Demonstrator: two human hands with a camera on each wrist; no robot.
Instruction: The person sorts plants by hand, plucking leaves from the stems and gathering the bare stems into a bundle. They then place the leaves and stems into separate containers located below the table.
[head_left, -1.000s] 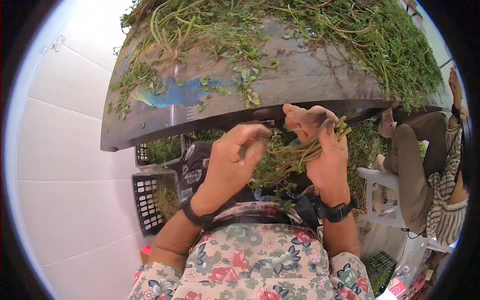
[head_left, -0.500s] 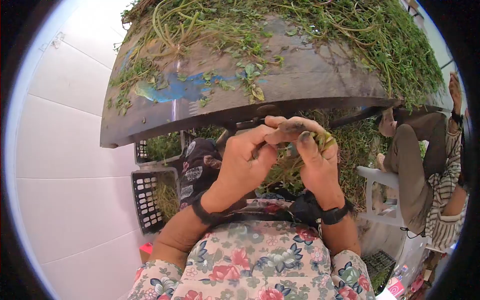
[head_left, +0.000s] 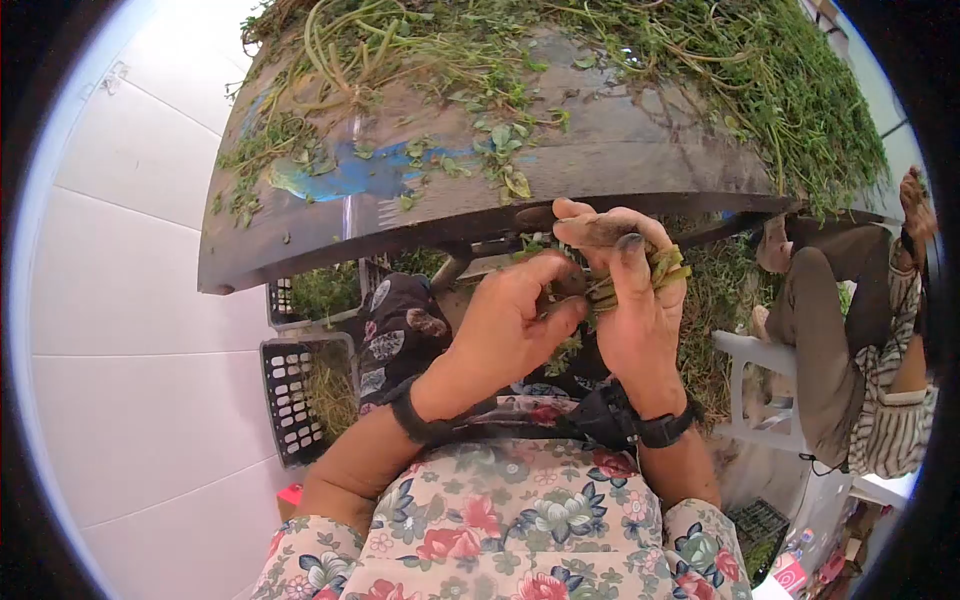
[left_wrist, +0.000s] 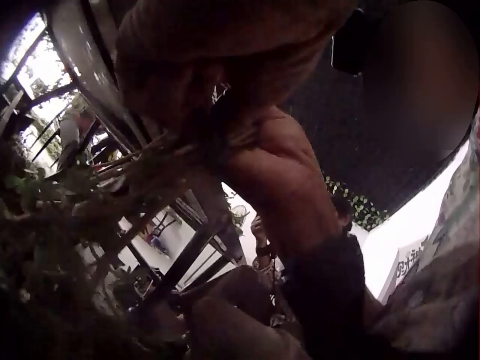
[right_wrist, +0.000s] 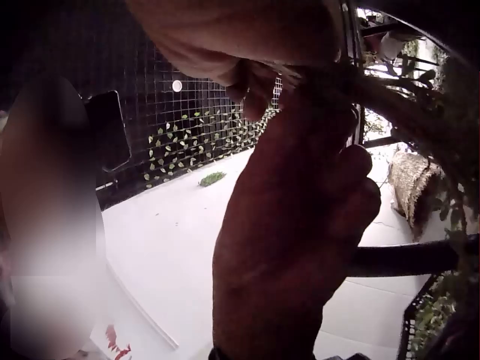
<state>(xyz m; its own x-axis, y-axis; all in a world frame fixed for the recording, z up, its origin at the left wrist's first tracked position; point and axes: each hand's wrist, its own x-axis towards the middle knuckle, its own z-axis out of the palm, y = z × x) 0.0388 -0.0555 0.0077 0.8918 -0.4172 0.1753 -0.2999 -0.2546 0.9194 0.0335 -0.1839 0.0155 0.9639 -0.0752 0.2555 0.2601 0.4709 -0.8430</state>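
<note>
In the head view, a bunch of green stems [head_left: 672, 268] lies across my right hand [head_left: 640, 325], held under its thumb with the cut-looking ends poking out to the right. My left hand [head_left: 505, 325] is close beside it, thumb and fingers curled together at the stems on the bunch's left side. Leafy tops [head_left: 565, 355] hang below, between the hands. The left wrist view shows dark, leafy stems [left_wrist: 112, 172] running from between both hands. In the right wrist view, leafy stems [right_wrist: 405, 109] spread out at the right; the fingertips are mostly in shadow.
A table [head_left: 330, 240] with heaped green plants [head_left: 780, 110] stands just beyond the hands. Black crates [head_left: 290, 400] with greens sit at the lower left. At right, another person [head_left: 830, 340] sits by a white plastic chair [head_left: 745, 385]. Greens also lie under the table.
Both hands drew together and shifted left, then the right hand turned back and moved slightly right with the stems. The left hand moved right toward the bunch. Leafy tops dropped lower between the hands.
</note>
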